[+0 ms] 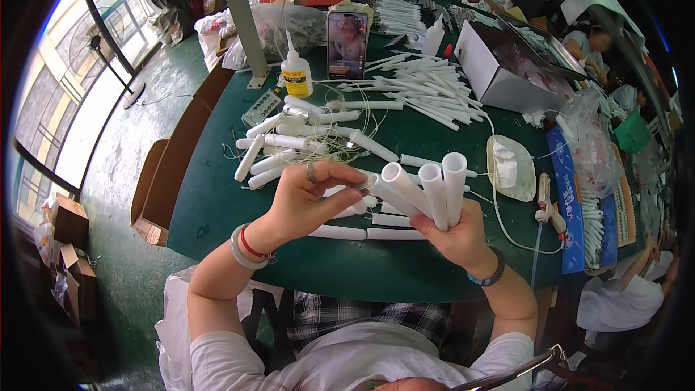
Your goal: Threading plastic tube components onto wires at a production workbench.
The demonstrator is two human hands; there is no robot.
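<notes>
My right hand (463, 235) holds at least three white tubes (455, 188). My left hand (308, 192) bears one ring (311, 171). I count one phone (346, 47), two squeeze bottles (297, 78), one floor fan (95, 43).

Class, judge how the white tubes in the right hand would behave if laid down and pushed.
The tubes would probably roll, being round. Their hollow ends suggest they are light for their size. They look fairly stiff, standing straight in the right hand.
</notes>
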